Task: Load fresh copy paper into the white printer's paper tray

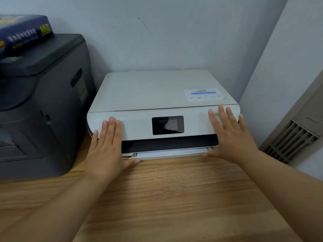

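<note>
The white printer (157, 91) sits on a wooden table against the wall, its dark screen (167, 125) on the front panel. At its base the paper tray (167, 155) sticks out slightly, with white paper (171, 151) showing inside. My left hand (106, 145) lies flat on the printer's front left corner, thumb at the tray's left end. My right hand (229, 135) lies flat on the front right corner, thumb touching the tray's right end. Neither hand holds anything.
A large dark grey printer (40, 105) stands to the left, with a blue wrapped ream of paper (22, 34) on top. A beige vented unit (295, 137) stands at the right by the wall. The wooden table (166, 198) extends toward me.
</note>
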